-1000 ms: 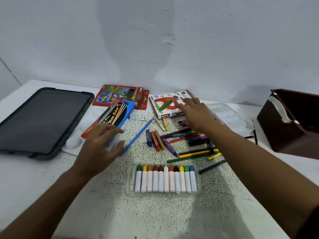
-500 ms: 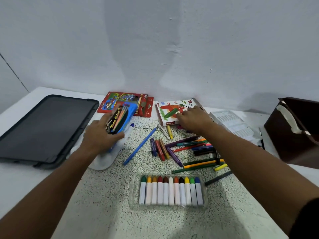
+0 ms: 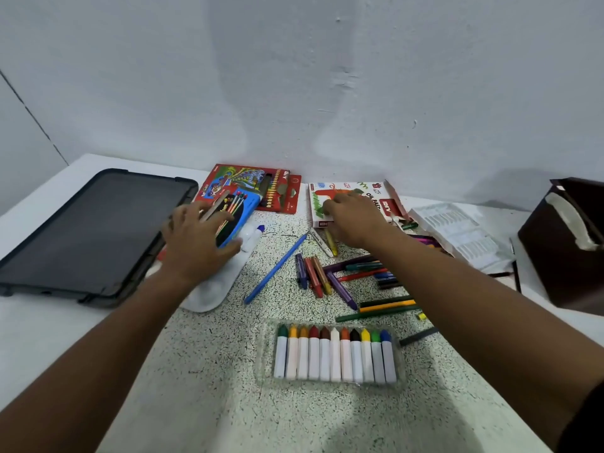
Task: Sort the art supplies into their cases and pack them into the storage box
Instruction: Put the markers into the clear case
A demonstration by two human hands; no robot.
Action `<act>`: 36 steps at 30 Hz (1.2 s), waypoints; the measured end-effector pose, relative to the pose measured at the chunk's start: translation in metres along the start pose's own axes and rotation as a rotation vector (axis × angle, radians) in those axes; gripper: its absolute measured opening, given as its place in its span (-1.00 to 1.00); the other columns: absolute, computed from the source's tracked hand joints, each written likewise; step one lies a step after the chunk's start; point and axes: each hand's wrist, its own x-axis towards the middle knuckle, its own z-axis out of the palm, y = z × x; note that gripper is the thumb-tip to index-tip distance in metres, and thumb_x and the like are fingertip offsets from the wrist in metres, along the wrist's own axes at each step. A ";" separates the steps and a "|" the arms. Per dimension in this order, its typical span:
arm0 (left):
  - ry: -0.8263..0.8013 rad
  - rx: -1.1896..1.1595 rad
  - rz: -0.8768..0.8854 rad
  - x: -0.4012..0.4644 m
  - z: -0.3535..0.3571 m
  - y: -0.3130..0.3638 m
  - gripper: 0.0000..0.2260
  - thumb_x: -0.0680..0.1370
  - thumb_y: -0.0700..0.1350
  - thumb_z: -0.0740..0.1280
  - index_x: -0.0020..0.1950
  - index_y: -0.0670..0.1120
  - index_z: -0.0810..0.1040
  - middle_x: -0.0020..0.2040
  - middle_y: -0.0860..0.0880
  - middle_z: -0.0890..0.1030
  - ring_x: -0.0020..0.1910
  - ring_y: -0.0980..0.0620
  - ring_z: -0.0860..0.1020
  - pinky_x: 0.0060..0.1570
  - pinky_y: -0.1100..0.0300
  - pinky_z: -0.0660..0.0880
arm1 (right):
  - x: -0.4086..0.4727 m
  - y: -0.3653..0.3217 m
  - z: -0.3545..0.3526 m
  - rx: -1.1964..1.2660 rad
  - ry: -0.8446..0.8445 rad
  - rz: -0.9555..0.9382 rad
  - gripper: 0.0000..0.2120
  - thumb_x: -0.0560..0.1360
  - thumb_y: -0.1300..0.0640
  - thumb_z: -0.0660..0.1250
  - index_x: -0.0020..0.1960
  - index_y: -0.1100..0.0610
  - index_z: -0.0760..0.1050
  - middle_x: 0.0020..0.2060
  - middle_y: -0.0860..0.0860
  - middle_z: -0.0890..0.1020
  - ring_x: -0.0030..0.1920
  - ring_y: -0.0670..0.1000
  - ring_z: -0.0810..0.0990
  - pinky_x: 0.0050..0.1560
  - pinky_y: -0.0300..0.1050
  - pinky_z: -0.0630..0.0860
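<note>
Both arms outstretched, left hand [image 3: 196, 243] fingers curled, right hand [image 3: 354, 220] seemingly flat, palm down

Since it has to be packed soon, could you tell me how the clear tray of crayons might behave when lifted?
The clear tray looks thin, so it probably flexes if lifted by one end. Its crayons lie uncovered and could slide out if tilted. It is likely light.

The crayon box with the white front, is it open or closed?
Open. The crayon box has its end flap sticking out, under the right hand.

Home craft table [image 3: 202, 403], bare wall [image 3: 294, 76]
</note>
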 end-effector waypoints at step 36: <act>-0.270 -0.391 -0.103 -0.124 -0.030 0.084 -0.81 0.42 -0.12 0.51 0.01 -0.07 0.68 -0.27 0.00 0.65 -0.31 0.17 0.57 -0.28 0.44 0.41 | -0.211 -0.011 0.049 0.542 0.181 -0.277 -0.25 0.30 -0.41 0.37 0.32 0.02 0.43 0.23 -0.09 0.49 0.26 0.00 0.40 0.20 0.08 0.34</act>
